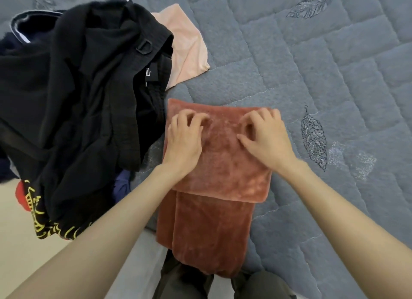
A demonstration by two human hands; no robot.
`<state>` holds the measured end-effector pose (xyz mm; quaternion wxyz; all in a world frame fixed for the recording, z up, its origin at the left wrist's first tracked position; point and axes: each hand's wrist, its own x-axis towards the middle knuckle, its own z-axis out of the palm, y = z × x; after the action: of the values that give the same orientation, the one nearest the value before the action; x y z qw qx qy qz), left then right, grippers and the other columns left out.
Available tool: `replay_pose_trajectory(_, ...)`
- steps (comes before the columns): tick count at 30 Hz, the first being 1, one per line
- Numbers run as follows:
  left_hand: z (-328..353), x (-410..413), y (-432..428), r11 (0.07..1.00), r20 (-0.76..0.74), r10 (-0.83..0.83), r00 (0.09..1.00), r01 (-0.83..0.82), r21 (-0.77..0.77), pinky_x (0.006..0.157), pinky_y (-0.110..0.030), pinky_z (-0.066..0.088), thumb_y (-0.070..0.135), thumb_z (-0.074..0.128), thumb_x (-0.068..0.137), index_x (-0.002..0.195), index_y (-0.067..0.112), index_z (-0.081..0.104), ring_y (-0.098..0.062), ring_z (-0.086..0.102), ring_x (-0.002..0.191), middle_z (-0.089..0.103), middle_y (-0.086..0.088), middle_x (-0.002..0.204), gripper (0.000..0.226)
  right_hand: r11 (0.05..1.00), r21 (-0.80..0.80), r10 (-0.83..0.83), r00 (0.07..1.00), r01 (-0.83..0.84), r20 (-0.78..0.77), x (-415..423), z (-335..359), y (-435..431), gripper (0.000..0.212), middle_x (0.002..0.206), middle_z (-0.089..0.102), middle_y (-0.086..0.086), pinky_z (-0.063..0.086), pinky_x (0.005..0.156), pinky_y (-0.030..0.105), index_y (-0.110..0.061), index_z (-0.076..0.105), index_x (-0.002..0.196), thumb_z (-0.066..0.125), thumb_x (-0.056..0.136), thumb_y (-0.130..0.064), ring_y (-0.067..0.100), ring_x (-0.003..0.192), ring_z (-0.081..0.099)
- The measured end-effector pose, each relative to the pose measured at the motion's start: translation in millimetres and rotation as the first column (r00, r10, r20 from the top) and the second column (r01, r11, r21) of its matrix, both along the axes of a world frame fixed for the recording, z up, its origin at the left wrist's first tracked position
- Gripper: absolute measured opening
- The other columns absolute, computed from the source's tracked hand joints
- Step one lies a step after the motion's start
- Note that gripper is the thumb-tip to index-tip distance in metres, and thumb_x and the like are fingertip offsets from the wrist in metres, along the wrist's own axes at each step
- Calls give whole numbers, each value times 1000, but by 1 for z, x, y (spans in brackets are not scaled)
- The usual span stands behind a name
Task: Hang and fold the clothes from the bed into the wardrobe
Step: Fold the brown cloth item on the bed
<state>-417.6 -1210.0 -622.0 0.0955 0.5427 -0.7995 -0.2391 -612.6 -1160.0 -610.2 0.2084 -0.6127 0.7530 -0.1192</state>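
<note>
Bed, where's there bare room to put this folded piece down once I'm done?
The gray quilt lies bare to the right of the rust-red cloth, around the stitched leaf, and beyond it toward the top right. The left is crowded: the black clothes pile covers a pink garment and reaches almost to the left hand.

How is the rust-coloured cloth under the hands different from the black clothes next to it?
The rust cloth lies flat and partly folded; the black clothes sit in a crumpled heap. The rust cloth looks plush and velvety, the black clothes matte. Both hands, left and right, press the rust cloth; neither touches the black clothes. Both lie on the grey quilt.
</note>
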Motion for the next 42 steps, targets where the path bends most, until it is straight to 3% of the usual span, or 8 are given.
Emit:
replay_pose_trajectory(5,1,-9,-67,849,227,-369,901,228,477,115,-60,3,33,60,91,153,28,2,-24,-4,147,2,-3,159,85,925,356,130,991,-135,38,-9,2,-47,103,141,40,8,28,111,46,-22,33,144,86,57,-37,29,134,28)
replay_pose_trajectory(9,-2,-25,-90,739,416,-594,689,262,621,109,-70,-3,51,74,74,151,29,11,-27,15,142,25,-4,150,102,763,612,310,949,-209,-63,7,-6,-62,93,127,48,12,29,107,45,-12,43,126,89,53,-45,31,124,40)
replay_pose_trajectory(14,0,-27,-80,825,435,-489,756,237,514,104,-46,26,51,83,59,103,19,46,-31,51,114,60,-5,108,66,761,615,338,935,-205,-107,9,1,-63,77,114,59,11,34,77,35,-15,45,106,88,53,-49,32,109,55)
replay_pose_trajectory(16,3,-22,-64,892,466,-432,772,288,350,82,-36,33,47,82,62,101,18,46,-29,59,103,63,-6,105,61,809,536,379,911,-242,-160,10,5,-52,73,109,62,12,34,72,34,-13,46,107,85,58,-51,33,104,59)
replay_pose_trajectory(22,31,-20,-55,933,513,-326,794,358,38,79,-37,36,22,75,69,107,14,46,-27,57,95,58,-4,104,49,917,286,369,862,-278,-347,3,25,-43,42,99,65,6,37,76,38,-17,42,92,72,73,-38,31,94,59)
replay_pose_trajectory(29,64,-60,-129,769,387,-2,922,249,-588,61,-32,39,8,60,60,92,16,39,-23,54,69,55,-1,78,39,944,-236,23,760,-230,-650,-39,71,-117,42,87,58,14,36,63,39,-9,45,102,61,64,-6,34,78,54)
replay_pose_trajectory(38,45,-27,-47,808,51,-67,996,84,-583,73,-36,32,-3,62,63,109,15,43,-26,47,79,57,-7,92,53,949,-272,-13,845,-157,-534,-9,63,-39,64,98,54,7,25,71,38,-14,50,126,50,63,-5,30,83,50)
replay_pose_trajectory(42,26,2,17,920,213,-127,969,195,-340,67,-37,37,9,71,69,141,11,34,-26,43,72,49,-5,86,81,985,-97,82,883,-143,-462,14,36,30,77,89,52,3,24,68,36,-10,54,128,60,51,-2,26,72,52)
